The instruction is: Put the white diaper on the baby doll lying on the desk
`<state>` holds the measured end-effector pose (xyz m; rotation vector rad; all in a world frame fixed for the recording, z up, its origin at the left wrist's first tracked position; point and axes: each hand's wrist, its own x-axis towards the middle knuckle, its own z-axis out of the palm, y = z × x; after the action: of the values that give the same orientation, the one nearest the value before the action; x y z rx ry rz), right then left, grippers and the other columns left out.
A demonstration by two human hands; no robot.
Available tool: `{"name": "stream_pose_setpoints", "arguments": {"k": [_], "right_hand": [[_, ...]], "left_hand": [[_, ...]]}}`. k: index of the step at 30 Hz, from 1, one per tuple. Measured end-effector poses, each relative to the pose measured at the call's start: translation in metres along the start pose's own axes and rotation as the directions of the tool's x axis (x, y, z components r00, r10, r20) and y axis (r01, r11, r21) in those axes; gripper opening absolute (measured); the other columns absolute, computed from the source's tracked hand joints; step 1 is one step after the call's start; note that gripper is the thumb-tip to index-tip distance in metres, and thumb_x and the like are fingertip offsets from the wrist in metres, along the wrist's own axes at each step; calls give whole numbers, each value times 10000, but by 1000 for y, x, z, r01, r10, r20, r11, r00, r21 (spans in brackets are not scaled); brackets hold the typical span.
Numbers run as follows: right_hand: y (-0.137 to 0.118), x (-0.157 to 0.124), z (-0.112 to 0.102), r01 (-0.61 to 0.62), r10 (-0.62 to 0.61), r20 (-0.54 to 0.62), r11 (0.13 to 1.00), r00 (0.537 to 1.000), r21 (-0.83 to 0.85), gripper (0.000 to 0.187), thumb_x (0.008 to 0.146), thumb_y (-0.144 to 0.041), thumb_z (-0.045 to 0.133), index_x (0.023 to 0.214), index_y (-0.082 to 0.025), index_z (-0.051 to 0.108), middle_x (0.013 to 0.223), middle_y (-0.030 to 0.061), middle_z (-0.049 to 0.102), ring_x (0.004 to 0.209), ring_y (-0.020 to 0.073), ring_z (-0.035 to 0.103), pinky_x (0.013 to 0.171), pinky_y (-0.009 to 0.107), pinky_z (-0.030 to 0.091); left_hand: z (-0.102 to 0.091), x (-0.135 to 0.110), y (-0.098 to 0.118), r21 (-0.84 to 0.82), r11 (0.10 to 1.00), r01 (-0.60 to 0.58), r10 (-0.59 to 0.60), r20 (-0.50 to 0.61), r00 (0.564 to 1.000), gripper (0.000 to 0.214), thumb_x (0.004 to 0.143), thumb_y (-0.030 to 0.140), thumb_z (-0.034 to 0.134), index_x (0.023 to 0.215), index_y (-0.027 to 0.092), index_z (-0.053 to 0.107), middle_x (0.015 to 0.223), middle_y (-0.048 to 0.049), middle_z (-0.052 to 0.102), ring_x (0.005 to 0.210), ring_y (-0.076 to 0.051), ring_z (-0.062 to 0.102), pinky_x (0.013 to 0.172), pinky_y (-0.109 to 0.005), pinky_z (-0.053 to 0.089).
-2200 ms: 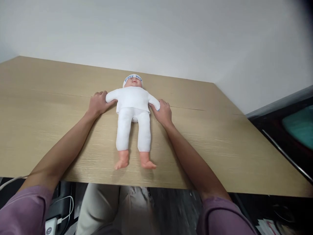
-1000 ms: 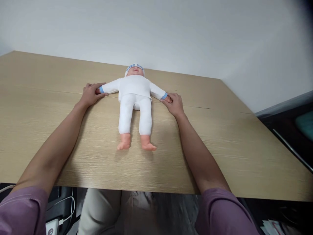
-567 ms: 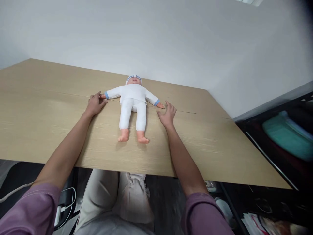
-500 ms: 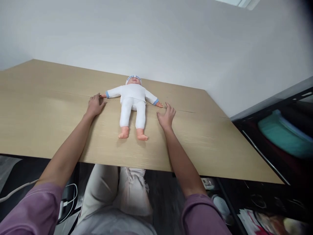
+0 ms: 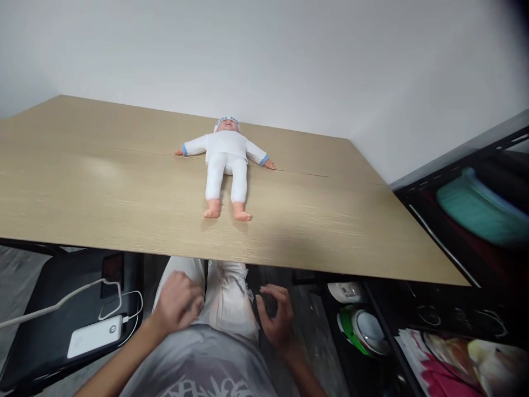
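A baby doll lies on its back on the wooden tabletop, arms spread wide and feet towards me. It wears a white top and trousers with blue cuffs, and a white headband with blue lettering. Both my hands are off the table, low in front of my body and apart from the doll. My left hand, blurred by motion, is over my lap with its fingers curled and partly hidden. To the right, my right hand has its thumb and fingers apart, with nothing between them.
At lower left, a black seat carries a white power bank with cables and a dark phone-like object. A dark shelf unit on the right holds a teal item, a green-and-white container and packets. A wall stands behind the table.
Both hands have left the tabletop beside the doll's hands and drawn back towards my body, below the table edge. The doll keeps its pose; the view has tilted down slightly.
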<state>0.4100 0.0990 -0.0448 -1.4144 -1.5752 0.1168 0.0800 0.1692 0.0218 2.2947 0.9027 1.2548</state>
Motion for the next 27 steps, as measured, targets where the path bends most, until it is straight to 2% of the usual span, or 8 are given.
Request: {"name": "stream_pose_setpoints", "arguments": {"k": [2,4,6,8,14,17,21,27], "right_hand": [[13,-30,10,-364,362,74,931,929,11,399,1067,-596,700,1288,-264,709,1164,117,815,1012,289,793,883,495,678],[23,-42,24,-603,582,197,795,789,64,676,964,-835,689,1272,-236,738,1174,141,816,1025,313,782,889,491,660],[26,-40,39,-754,684,348,646,642,120,867,784,-991,728,1196,-228,766,1062,122,812,958,321,765,856,476,637],[23,-29,50,-829,702,462,537,541,155,938,631,-1047,777,1077,-223,778,925,84,784,881,308,737,820,450,608],[-33,15,17,-849,536,668,425,516,314,779,678,-916,899,988,-219,740,938,68,790,912,281,751,848,398,605],[-88,26,-41,-810,423,703,427,571,402,607,947,-712,837,1319,-261,675,1097,79,815,966,266,781,868,388,627],[-145,36,-96,-606,335,540,644,772,467,517,980,-517,865,1377,-291,621,1039,36,793,910,223,749,795,320,615],[-145,73,-60,-570,341,491,681,802,459,571,976,-505,846,1431,-291,575,1015,24,847,825,218,759,739,326,614]], "left_hand": [[32,-40,6,-28,963,267,-263,113,958,42,1054,279,698,1057,261,735,967,-53,785,898,-248,668,855,-396,508],[65,-56,2,-162,694,701,-674,195,712,264,1003,490,780,1081,240,748,1082,-98,805,1071,-311,716,988,-452,545],[94,-54,-7,-308,318,896,-851,325,414,554,818,702,892,1043,218,743,1106,-124,813,1172,-372,729,1088,-506,554],[113,-42,-12,-383,111,917,-851,440,287,762,608,816,956,1002,202,737,1066,-139,826,1181,-410,755,1101,-524,579],[92,-13,36,-478,-94,873,-744,617,258,967,610,768,1014,1303,145,754,1189,-199,861,1179,-422,825,1038,-490,652],[41,-8,97,-571,-15,821,-728,569,383,927,743,623,1037,1484,201,673,1452,-209,790,1319,-411,781,1068,-460,661],[-16,-2,156,-588,142,796,-648,553,524,867,938,490,940,1645,315,469,1527,-143,748,1345,-334,764,1094,-416,658],[-9,22,121,-634,273,724,-690,395,607,800,942,563,915,1554,352,447,1452,-130,751,1241,-333,791,996,-431,695]]}}
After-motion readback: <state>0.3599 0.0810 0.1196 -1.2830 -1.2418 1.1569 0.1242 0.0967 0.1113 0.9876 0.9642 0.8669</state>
